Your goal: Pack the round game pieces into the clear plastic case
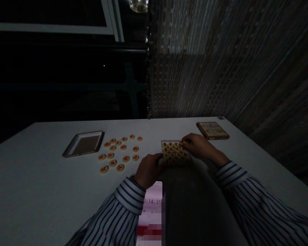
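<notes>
A small pale tray [162, 142] sits in front of me, filled with rows of round Chinese chess pieces [172, 154] bearing dark characters. My left hand [149, 168] is closed at the tray's left edge, thumb against it and the other fingers partly hidden. At the tray's far right corner, my right hand [201, 146] pinches one Chinese chess piece [182, 143] between thumb and fingers. To the left, several loose pieces with red characters [123, 147] lie scattered face up on the white table [53, 191].
An open, shallow box part [86, 145] lies at the left. A printed box lid [213, 130] rests at the far right. A lit phone [152, 201] showing a timer is close to me, beside my left wrist. Behind the table hangs a string curtain [190, 68].
</notes>
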`<action>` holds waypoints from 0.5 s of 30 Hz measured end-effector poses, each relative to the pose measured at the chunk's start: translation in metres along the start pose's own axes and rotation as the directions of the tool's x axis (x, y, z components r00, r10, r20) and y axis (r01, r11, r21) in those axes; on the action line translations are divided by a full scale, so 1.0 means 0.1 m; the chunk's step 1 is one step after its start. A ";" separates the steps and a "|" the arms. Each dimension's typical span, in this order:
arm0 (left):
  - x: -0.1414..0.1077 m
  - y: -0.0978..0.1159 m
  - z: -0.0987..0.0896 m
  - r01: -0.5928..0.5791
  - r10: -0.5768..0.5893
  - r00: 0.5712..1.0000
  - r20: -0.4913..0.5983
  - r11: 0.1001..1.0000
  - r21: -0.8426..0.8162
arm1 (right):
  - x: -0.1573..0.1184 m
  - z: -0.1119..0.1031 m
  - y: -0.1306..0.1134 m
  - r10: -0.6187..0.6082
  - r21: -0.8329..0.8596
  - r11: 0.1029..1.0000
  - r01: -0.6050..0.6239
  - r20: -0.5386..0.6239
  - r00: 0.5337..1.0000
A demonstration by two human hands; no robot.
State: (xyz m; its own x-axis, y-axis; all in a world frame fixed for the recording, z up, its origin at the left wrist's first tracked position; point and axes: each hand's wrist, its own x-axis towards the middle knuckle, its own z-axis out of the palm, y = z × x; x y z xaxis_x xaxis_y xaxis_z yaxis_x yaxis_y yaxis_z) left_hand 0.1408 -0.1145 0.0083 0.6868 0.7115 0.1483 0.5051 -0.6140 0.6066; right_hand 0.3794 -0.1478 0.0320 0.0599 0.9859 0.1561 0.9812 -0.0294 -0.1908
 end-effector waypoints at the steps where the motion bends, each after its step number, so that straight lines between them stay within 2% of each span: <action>1: 0.00 0.00 -0.01 0.000 0.000 1.000 0.010 1.000 -0.003 | 0.01 0.00 0.00 -0.001 -0.010 1.000 0.001 0.013 1.000; 5: -0.01 0.01 -0.03 0.018 -0.018 0.999 0.038 1.000 -0.002 | 0.04 -0.01 -0.01 -0.001 -0.033 0.999 0.003 0.039 0.999; 15: 0.00 0.00 -0.01 -0.013 0.013 1.000 0.013 1.000 0.015 | 0.06 -0.02 0.01 -0.003 -0.037 0.999 0.006 0.077 0.997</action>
State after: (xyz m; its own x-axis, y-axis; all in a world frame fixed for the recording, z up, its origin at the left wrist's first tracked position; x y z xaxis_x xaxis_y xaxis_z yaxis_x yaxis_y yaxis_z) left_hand 0.1401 -0.1142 0.0086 0.7004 0.6987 0.1459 0.5036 -0.6286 0.5927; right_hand 0.3808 -0.1426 0.0350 0.0422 0.9958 0.0817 0.9877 -0.0292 -0.1535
